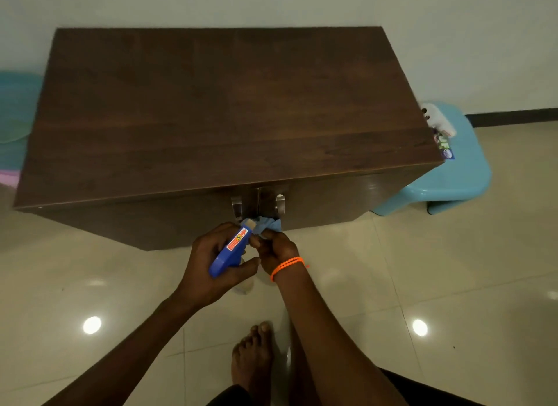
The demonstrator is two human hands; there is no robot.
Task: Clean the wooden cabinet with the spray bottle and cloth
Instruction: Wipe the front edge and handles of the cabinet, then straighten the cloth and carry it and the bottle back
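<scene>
A dark brown wooden cabinet (223, 109) stands against the wall, its two front doors shut, each with a metal handle (280, 204). My left hand (211, 266) grips a spray bottle with a blue trigger head (231, 251), nozzle pointing toward the doors. My right hand (276, 250), with an orange band at the wrist, pinches a small light blue cloth (267, 224) just in front of the nozzle, below the handles. The bottle's body is mostly hidden under my hand.
A light blue plastic stool (459, 176) sits at the cabinet's right end with small packets (442, 133) on it. Teal and pink plastic items (15, 109) lie left of the cabinet. My bare foot (252, 357) rests on the glossy tiled floor.
</scene>
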